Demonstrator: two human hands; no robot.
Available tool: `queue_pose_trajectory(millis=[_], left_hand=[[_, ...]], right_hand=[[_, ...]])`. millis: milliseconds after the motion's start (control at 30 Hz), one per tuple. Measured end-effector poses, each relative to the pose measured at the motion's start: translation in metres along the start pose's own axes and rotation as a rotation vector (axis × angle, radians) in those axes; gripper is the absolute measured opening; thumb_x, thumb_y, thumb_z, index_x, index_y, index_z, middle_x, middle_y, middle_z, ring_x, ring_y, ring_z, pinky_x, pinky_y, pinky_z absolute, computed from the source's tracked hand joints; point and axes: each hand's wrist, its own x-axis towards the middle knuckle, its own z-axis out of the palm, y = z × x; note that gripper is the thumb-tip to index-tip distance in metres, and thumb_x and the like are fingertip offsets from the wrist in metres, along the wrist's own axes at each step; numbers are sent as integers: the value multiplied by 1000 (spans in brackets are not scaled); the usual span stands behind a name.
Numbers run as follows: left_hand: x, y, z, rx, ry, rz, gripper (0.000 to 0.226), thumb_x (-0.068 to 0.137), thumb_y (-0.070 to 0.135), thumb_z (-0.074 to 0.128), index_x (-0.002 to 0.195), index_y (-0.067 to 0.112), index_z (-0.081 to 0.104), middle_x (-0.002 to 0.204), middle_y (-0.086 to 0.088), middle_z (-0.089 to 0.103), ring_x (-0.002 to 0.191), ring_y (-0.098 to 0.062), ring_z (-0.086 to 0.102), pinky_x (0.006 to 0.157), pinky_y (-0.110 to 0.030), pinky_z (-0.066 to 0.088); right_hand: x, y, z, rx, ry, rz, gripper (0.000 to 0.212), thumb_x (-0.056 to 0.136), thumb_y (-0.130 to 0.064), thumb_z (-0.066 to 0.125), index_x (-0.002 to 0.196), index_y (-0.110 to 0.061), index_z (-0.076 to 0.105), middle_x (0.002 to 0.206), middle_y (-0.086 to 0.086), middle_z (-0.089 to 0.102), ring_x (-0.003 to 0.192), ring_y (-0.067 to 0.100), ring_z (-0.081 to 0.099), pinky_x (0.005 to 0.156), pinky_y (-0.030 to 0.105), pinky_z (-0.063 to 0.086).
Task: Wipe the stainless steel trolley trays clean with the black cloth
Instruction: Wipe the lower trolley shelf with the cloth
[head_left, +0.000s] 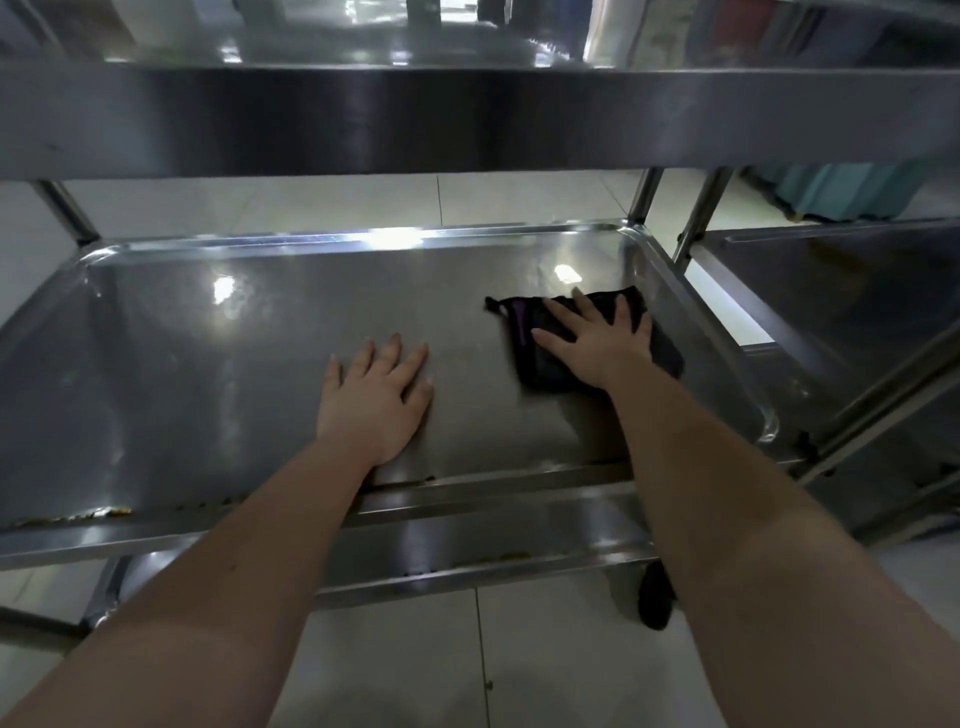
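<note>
Both hands flat on the middle tray (156, 332) of the trolley.
Right hand (597, 340), fingers spread straight, presses the cloth (535, 358) onto the tray's right part, near its right rim; the cloth's long axis runs far-left to near-right; left hand (376, 395) lies open on bare steel, just left of the cloth; upper tray (467, 119) overhead.

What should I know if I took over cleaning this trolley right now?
Left hand: flat on the bare middle tray, holding nothing.
Right hand: fingers spread, pressing the black cloth onto that tray's right side.
Done: I cannot tell how much has been wiped.
To do: yellowish crumbs sit along the middle tray's near-left rim, and more specks show on the lower tray. The top tray is overhead, and little of its surface can be seen from here.
</note>
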Motion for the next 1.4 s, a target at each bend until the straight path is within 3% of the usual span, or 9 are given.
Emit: queue_pose_trajectory(millis=[100, 200, 433, 700, 800, 967, 1100, 1233, 1400], left_hand=[[0, 4, -1, 1, -11, 5, 55, 101, 54, 18, 154, 43, 6, 165, 8, 3, 151, -24, 3, 119, -53, 1], [0, 4, -1, 12, -16, 5, 55, 101, 53, 18, 154, 43, 5, 165, 9, 2, 151, -24, 2, 119, -54, 0], [-2, 2, -2, 1, -15, -18, 55, 101, 54, 18, 154, 42, 6, 165, 10, 2, 151, -22, 2, 119, -54, 1], [-6, 7, -4, -35, 2, -10, 55, 101, 54, 20, 154, 42, 11, 165, 7, 7, 151, -24, 6, 119, -56, 1], [-7, 9, -4, -30, -6, -13, 55, 101, 53, 19, 154, 43, 10, 165, 8, 6, 151, -24, 4, 119, -56, 1], [-8, 5, -7, -38, -20, -25, 54, 102, 51, 19, 154, 43, 10, 164, 9, 5, 151, -22, 4, 119, -55, 1], [-11, 2, -7, -42, 0, 12, 54, 102, 51, 19, 154, 41, 13, 164, 7, 8, 150, -24, 7, 119, -55, 5], [-9, 4, -4, -43, 5, 3, 54, 101, 52, 18, 154, 41, 13, 164, 7, 8, 150, -24, 7, 119, -56, 4], [-6, 7, 1, -27, 4, -22, 55, 100, 54, 17, 154, 42, 12, 165, 7, 6, 151, -25, 5, 118, -56, 1]], right_hand=[[-5, 56, -8, 20, 22, 115, 69, 85, -83, 19, 148, -57, 5, 164, -15, -2, 149, 38, -7, 115, 64, -7], [-3, 51, -10, 30, 24, 216, 73, 83, -85, 16, 149, -56, 2, 164, -14, -2, 148, 39, -10, 113, 67, -7], [-28, -85, 23, -24, 9, -208, 72, 78, -89, 12, 144, -63, 0, 163, -17, -2, 148, 38, -12, 107, 69, -15], [-75, 82, -3, 21, -18, 196, 74, 79, -89, 15, 146, -62, -1, 163, -17, -6, 149, 34, -11, 114, 65, -8], [-85, 44, 4, 41, -10, 255, 76, 76, -91, 12, 144, -62, -6, 162, -18, -11, 147, 42, -15, 110, 71, -9], [-109, -63, 32, 22, -6, -21, 80, 67, -94, 1, 141, -65, -9, 162, -17, -10, 145, 45, -17, 106, 73, -13], [-111, -11, 24, -18, -3, -45, 64, 81, -86, 9, 139, -68, -11, 161, -22, -10, 148, 36, -16, 110, 70, -9], [-106, 69, 7, 28, -53, 223, 58, 90, -77, 18, 138, -68, -12, 161, -23, -14, 148, 35, -17, 111, 69, -8], [-107, 14, 18, 9, -53, 186, 64, 79, -88, 8, 134, -70, -17, 160, -19, -19, 144, 47, -19, 104, 75, -12]])
